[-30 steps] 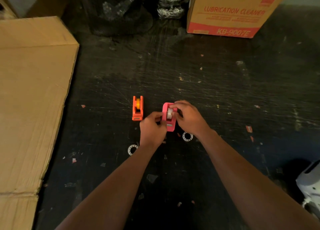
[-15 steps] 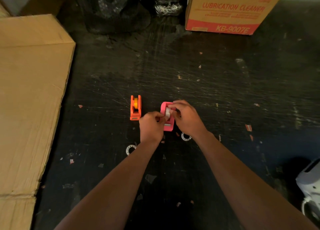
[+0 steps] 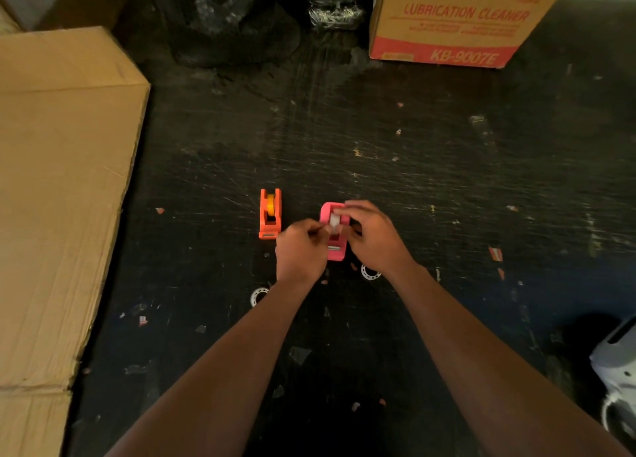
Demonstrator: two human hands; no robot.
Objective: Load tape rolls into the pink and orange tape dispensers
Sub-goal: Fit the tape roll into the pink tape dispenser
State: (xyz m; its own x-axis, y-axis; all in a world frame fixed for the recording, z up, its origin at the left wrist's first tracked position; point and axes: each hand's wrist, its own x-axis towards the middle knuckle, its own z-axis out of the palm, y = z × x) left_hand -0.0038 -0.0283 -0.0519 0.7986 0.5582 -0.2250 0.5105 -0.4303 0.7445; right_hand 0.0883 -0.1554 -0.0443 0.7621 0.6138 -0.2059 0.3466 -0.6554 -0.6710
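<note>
The pink dispenser [image 3: 334, 250] stands on the dark scratched table with a white tape roll [image 3: 334, 223] sitting in its cradle. My right hand [image 3: 373, 238] wraps the dispenser's right side, fingertips on the roll's top. My left hand [image 3: 301, 250] pinches at the roll from the left, thumb and forefinger closed on its edge. To the left the orange dispenser [image 3: 270, 214] stands alone with a yellow roll [image 3: 271, 204] inside it.
Two white plastic rings lie near my wrists, one ring [image 3: 370, 271] on the right, another ring [image 3: 258, 295] on the left. A flat cardboard sheet [image 3: 58, 198] covers the left side. A printed carton [image 3: 457, 19] stands at the back right. A grey device [image 3: 616, 370] sits at the right edge.
Both hands stayed on the pink dispenser; my left fingers shifted slightly up toward the white roll. The view drifted a little.
</note>
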